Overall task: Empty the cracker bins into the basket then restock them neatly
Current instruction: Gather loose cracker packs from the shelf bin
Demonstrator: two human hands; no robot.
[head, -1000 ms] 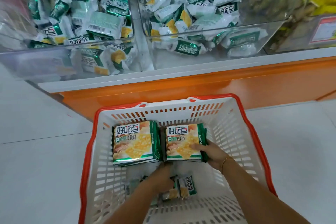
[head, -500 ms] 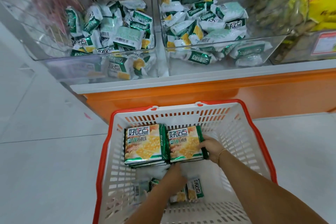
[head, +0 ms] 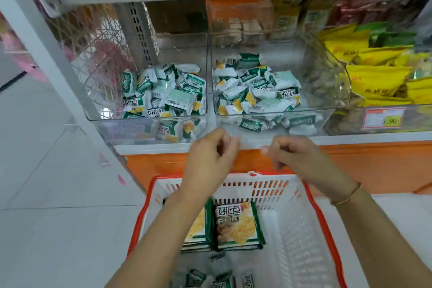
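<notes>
The left bin (head: 121, 130) sits on the far shelf with small green-and-white cracker packets (head: 163, 93) heaped loosely inside. My left hand (head: 210, 159) hovers just before the shelf edge, fingers loosely curled, holding nothing. Near me the basket (head: 294, 236) stands on the floor below both hands. Two large cracker packs (head: 238, 224) lie flat side by side against its far wall, the left one partly under my forearm, and a few small packets (head: 196, 276) lie nearer. My right hand (head: 297, 159), bracelet (head: 348, 194) on its wrist, hangs beside the left, slack and empty. The right bin (head: 275, 112) beyond it also holds jumbled packets. Yellow bags (head: 374, 77) fill the far right.
</notes>
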